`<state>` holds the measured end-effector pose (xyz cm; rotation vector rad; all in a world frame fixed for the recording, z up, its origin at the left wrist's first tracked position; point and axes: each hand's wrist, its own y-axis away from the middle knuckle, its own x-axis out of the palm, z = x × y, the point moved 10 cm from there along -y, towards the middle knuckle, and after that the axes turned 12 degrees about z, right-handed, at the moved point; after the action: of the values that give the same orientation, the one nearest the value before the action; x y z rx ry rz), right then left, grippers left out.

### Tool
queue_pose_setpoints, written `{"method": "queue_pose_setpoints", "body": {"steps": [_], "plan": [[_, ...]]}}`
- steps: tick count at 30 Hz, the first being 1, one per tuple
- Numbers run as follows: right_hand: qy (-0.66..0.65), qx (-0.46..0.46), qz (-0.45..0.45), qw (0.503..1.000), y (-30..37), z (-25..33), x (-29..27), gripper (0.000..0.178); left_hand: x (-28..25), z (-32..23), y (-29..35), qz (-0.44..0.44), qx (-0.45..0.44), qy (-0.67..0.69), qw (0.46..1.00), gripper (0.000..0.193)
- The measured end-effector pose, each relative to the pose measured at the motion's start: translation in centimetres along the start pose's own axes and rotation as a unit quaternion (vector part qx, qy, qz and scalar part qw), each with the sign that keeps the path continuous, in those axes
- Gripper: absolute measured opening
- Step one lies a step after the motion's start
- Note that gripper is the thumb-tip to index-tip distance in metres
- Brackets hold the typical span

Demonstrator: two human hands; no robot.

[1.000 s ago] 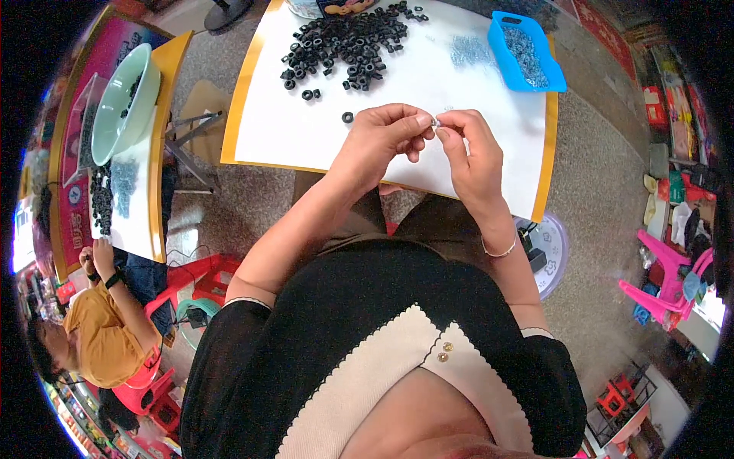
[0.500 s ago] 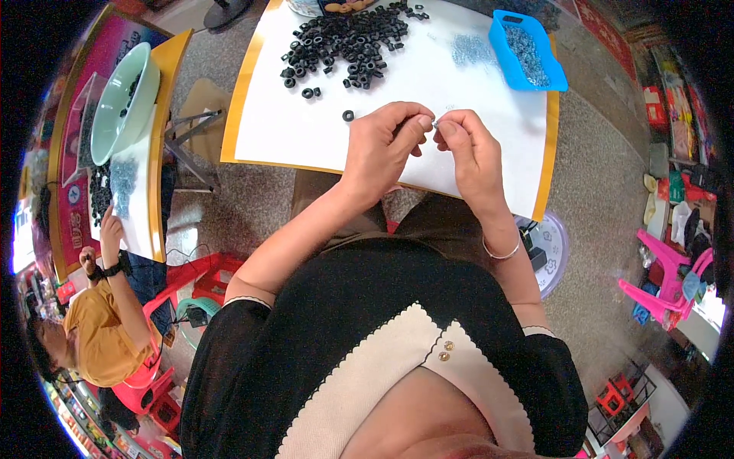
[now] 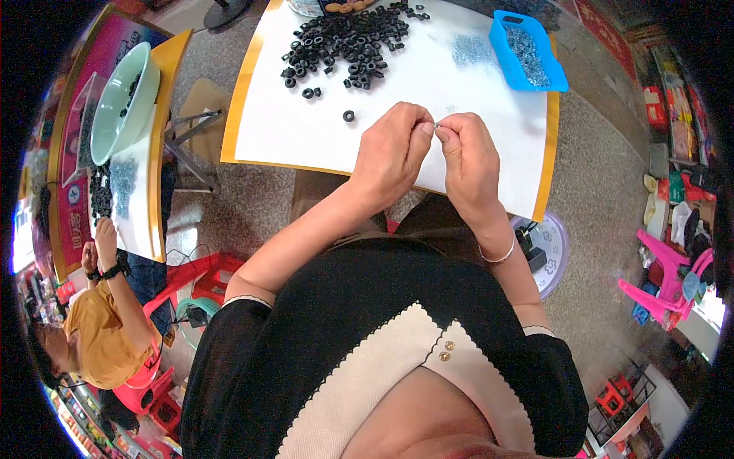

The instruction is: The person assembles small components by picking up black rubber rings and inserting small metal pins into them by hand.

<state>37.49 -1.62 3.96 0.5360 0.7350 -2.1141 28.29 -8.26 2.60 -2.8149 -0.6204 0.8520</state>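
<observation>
Over the near part of the white-topped table, my hands meet fingertip to fingertip. My left hand [image 3: 392, 157] is closed, thumb pressed against the curled fingers; whatever lies inside it is hidden. A tiny shiny piece [image 3: 436, 126] shows at the pinched tips of my right hand [image 3: 472, 164], too small to name. One loose black ring [image 3: 349, 116] lies on the tabletop left of my left hand. Beyond it spreads a heap of small black ring-shaped parts [image 3: 344, 46]. Several tiny clear or silvery pieces [image 3: 450, 108] are scattered just past my fingertips.
A blue tray [image 3: 501, 57] of small bluish-silver pieces stands at the table's far right, beside a loose patch of similar pieces [image 3: 472, 50]. At the left, a co-worker in a mustard top [image 3: 107, 333] sits by another table with a pale green basin [image 3: 107, 115].
My hands have shifted slightly, with the fingertips still together and the left hand turned a little. The co-worker's hand has drawn back from the pieces on the other table.
</observation>
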Motion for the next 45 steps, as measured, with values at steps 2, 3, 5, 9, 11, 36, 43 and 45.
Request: {"method": "queue_pose_setpoints", "body": {"steps": [2, 3, 5, 9, 11, 36, 43, 45], "plan": [[0.031, -0.048, -0.014, 0.998, 0.1, 0.8, -0.3, 0.011, 0.2, 0.5, 0.0, 0.007, -0.003, 0.025, 1.000, 0.018], [0.031, -0.048, -0.014, 0.998, 0.2, 0.8, -0.3, 0.011, 0.2, 0.6, 0.0, 0.015, -0.006, 0.050, 0.999, 0.019], [-0.059, 0.014, -0.005, 0.998, 0.4, -0.8, -0.2, 0.011, 0.9, 1.6, 0.0, 0.054, -0.072, 0.143, 0.986, 0.020], [-0.188, 0.074, 0.011, 0.979, 0.6, -3.0, 0.6, 0.012, 2.3, 3.1, 0.2, 0.101, -0.143, 0.273, 0.946, 0.021], [-0.298, 0.106, 0.033, 0.948, 0.7, -4.3, 1.4, 0.013, 3.1, 3.6, 0.3, 0.133, -0.180, 0.345, 0.911, 0.021], [-0.348, 0.199, -0.044, 0.915, 1.6, -7.2, 1.3, 0.012, 2.8, 2.9, -3.5, 0.047, -0.069, 0.042, 0.996, 0.030], [0.016, 0.032, -0.075, 0.997, 1.2, -3.8, -0.8, 0.010, 9.5, 5.9, -0.7, 0.232, -0.339, 0.617, 0.671, 0.026], [-0.033, 0.035, -0.077, 0.996, 1.2, -4.0, -0.7, 0.011, 7.9, 4.5, -0.9, 0.196, -0.294, 0.531, 0.770, 0.026]]}}
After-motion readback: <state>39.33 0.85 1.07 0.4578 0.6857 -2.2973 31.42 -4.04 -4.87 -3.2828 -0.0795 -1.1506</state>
